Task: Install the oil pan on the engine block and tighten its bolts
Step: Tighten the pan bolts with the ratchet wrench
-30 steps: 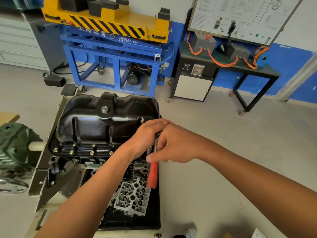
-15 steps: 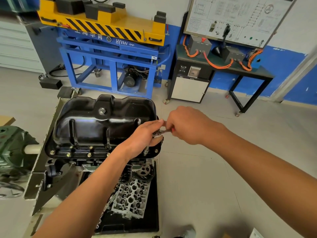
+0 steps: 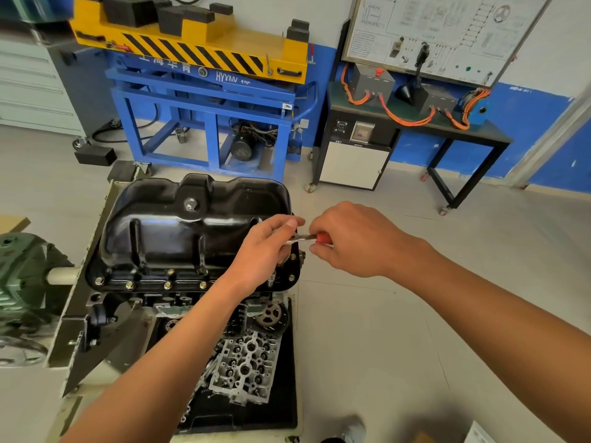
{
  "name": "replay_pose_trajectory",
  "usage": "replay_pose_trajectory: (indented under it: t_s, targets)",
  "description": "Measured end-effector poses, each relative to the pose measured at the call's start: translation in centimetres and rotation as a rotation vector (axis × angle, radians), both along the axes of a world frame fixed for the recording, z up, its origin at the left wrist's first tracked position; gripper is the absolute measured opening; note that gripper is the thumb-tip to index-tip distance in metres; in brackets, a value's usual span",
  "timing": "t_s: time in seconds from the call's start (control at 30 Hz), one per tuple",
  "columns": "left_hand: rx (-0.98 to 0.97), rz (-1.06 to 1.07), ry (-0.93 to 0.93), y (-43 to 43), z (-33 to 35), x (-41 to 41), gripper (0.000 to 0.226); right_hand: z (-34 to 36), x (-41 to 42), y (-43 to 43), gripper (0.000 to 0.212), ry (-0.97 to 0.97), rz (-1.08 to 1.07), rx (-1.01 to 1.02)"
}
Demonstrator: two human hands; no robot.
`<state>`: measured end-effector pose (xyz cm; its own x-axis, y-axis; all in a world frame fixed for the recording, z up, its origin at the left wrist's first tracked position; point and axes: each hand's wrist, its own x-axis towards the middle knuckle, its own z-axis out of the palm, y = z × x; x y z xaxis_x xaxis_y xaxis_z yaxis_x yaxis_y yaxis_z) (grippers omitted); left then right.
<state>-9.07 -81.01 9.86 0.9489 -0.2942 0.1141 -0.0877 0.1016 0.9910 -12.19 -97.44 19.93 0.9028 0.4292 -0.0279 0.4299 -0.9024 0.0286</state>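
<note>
Far left of the grip, a green housing point(image 3: 22, 282) is cut off by the frame edge. The black oil pan point(image 3: 192, 231) sits upside down on the engine block point(image 3: 179, 300), stretching from well left of the grip to right under it. Only a dark strip of the block shows below the pan's flange. A row of bolts point(image 3: 166, 285) runs along the near flange, left of and below the grip.

At the pan's right end, the left hand point(image 3: 265, 251) curls over the head of the ratchet point(image 3: 300, 237) and covers it. A socket point(image 3: 271, 279) pokes out beneath the palm, and the bolt it meets is hidden. Just right of it, the right hand point(image 3: 355, 241) is closed round the ratchet's red handle, of which only a sliver shows between the fingers. Below the grip lies a cylinder head point(image 3: 246, 366), partly hidden by the left forearm.
</note>
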Motion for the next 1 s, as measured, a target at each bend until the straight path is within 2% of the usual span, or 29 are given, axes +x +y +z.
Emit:
replay_pose_trajectory:
  t_s: [0.17, 0.27, 0.47, 0.6, 0.73, 0.9, 1.0]
  targets:
    - [0.024, 0.022, -0.047, -0.6, 0.5, -0.3, 0.026, 0.4, -1.4, 1.6, 0.051, 0.187, 0.016, 0.087]
    - [0.022, 0.02, -0.039, -0.6, 0.5, -0.3, 0.028, -0.3, -2.2, 3.1, 0.059, 0.241, 0.042, 0.137]
    - [-0.075, -0.06, 0.105, -0.2, 0.4, -0.3, 0.023, -1.7, -2.9, 5.3, 0.054, 0.181, 0.06, 0.227]
    - [-0.086, -0.082, 0.203, -0.3, 0.4, -0.2, 0.017, -2.1, -3.1, 5.6, 0.054, 0.214, 0.074, 0.236]
    - [-0.032, -0.1, 0.143, -0.3, 0.0, -0.2, 0.017, -1.7, -2.9, 5.0, 0.053, 0.292, 0.05, 0.142]
    - [-0.025, -0.157, 0.124, 0.1, -0.1, 0.1, 0.032, 0.3, -1.8, 2.9, 0.049, 0.481, -0.004, 0.019]
    - [0.029, -0.18, 0.109, 0.1, -0.3, 0.2, 0.031, 1.2, -1.1, 1.8, 0.041, 0.461, -0.02, -0.063]
